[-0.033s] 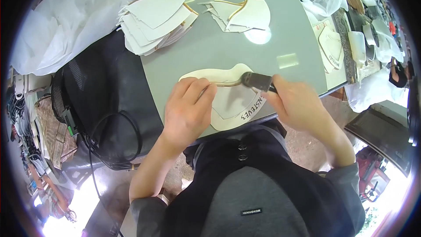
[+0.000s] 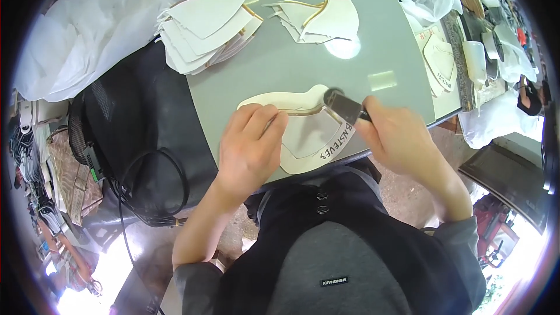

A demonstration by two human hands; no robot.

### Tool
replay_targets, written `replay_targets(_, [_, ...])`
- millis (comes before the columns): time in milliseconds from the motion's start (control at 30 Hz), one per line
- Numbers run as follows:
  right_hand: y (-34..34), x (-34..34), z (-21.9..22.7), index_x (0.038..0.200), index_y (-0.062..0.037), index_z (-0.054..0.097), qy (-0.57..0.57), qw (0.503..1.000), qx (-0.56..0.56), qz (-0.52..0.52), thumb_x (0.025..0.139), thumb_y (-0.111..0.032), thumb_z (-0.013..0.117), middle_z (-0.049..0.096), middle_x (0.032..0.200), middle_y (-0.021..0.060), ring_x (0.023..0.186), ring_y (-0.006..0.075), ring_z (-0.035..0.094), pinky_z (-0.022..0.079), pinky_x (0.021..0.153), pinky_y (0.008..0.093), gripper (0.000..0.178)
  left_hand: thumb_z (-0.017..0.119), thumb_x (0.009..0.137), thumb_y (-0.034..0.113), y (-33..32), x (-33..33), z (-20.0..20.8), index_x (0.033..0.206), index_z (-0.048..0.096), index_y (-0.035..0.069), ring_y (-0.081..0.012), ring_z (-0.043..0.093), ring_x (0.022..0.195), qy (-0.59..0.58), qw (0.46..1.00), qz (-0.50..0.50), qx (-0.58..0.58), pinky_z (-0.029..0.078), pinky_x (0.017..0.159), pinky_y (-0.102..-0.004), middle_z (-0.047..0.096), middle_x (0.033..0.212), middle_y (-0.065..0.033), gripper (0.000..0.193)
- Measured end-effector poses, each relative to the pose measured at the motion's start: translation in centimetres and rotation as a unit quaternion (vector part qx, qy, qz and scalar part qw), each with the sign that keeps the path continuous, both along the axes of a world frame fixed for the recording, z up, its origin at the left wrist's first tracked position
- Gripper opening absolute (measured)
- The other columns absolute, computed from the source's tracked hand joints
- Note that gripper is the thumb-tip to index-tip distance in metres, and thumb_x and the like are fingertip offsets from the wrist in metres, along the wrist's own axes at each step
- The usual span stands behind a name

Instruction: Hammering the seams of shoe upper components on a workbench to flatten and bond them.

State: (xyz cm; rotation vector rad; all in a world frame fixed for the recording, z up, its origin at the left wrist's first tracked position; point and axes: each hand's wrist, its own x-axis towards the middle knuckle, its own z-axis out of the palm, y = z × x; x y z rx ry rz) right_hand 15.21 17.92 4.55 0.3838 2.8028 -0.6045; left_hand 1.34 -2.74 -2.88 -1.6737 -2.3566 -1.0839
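A cream cut piece [image 2: 303, 100] with a curved, brown-lined edge lies on the grey-green board, over or beside a cream template with dark lettering [image 2: 333, 150]. My left hand [image 2: 252, 140] is closed on the left part of the piece's curved edge, fingertips pressed together there. My right hand [image 2: 392, 134] grips a hammer [image 2: 345, 107] with a dark metal head. The hammer's round face is at the right end of the curved edge; whether it touches cannot be told. Most of its handle is hidden in my right fist.
A stack of white cut pieces [image 2: 204, 23] lies at the board's far left, and a smaller pile [image 2: 324, 18] at its far middle. White plastic bags [image 2: 87, 29] and coiled black cable [image 2: 154, 184] are at the left. More lettered templates [image 2: 438, 61] lie at the right.
The hammer head has shifted slightly away from me and to the right, and its tilt has changed. My left hand and the cream piece stay nearly where they were.
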Motion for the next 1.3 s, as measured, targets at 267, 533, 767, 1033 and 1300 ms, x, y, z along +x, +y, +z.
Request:
replay_targets(267, [0.3, -0.9, -0.6, 0.085, -0.0006, 0.048, 0.006, 1.0, -0.001, 0.004, 0.098, -0.031, 0.054, 0.058, 0.061, 0.0175, 0.058, 0.0405, 0.06, 0.046, 0.053, 0.0475, 0.034, 0.07, 0.069, -0.008, 0.1, 0.8, 0.0, 0.095, 0.068, -0.001, -0.0291, 0.061, 0.085, 0.013, 0.999, 0.038, -0.002, 0.051, 0.072, -0.037, 0.063, 0.092, -0.0094, 0.027])
replay_targets(533, [-2.3, -0.5, -1.3, 0.084, -0.0002, 0.048, 0.026, 0.998, -0.028, 0.051, 0.096, -0.03, 0.058, 0.056, 0.056, 0.0152, 0.05, 0.0372, 0.058, 0.044, 0.046, 0.0441, 0.033, 0.072, 0.069, -0.007, -0.1, 2.5, -0.1, 0.095, 0.069, -0.001, -0.0284, 0.061, 0.086, 0.0, 0.995, 0.099, -0.002, 0.051, 0.073, -0.0366, 0.063, 0.095, -0.0093, 0.027])
replay_targets(767, [-2.6, -1.9, -1.4, 0.084, 0.0001, 0.048, 0.03, 0.995, -0.003, 0.094, 0.096, -0.031, 0.059, 0.057, 0.055, 0.0149, 0.05, 0.0364, 0.059, 0.045, 0.046, 0.0431, 0.035, 0.067, 0.069, 0.002, -0.7, 2.4, -0.6, 0.101, 0.068, -0.001, -0.0255, 0.059, 0.093, 0.009, 0.997, 0.08, -0.004, 0.05, 0.078, -0.0368, 0.062, 0.099, -0.0079, 0.032])
replay_targets(1033, [-2.3, -2.5, -0.8, 0.081, -0.0009, 0.048, 0.004, 0.997, -0.039, 0.07, 0.097, -0.03, 0.058, 0.057, 0.056, 0.0156, 0.051, 0.0372, 0.06, 0.046, 0.048, 0.0441, 0.035, 0.072, 0.072, -0.004, -1.6, 3.0, 0.0, 0.1, 0.07, 0.0, -0.0296, 0.061, 0.088, -0.015, 0.991, 0.133, -0.006, 0.051, 0.075, -0.0374, 0.064, 0.097, -0.0101, 0.029])
replay_targets(1300, [-2.0, -2.5, -1.1, 0.081, -0.0006, 0.048, 0.014, 0.994, -0.015, 0.108, 0.096, -0.031, 0.059, 0.058, 0.057, 0.0163, 0.053, 0.038, 0.06, 0.046, 0.048, 0.0444, 0.036, 0.072, 0.072, -0.003, -1.7, 1.8, 0.2, 0.101, 0.07, -0.001, -0.0303, 0.061, 0.091, -0.06, 0.993, 0.1, 0.008, 0.052, 0.077, -0.038, 0.064, 0.1, -0.0097, 0.03])
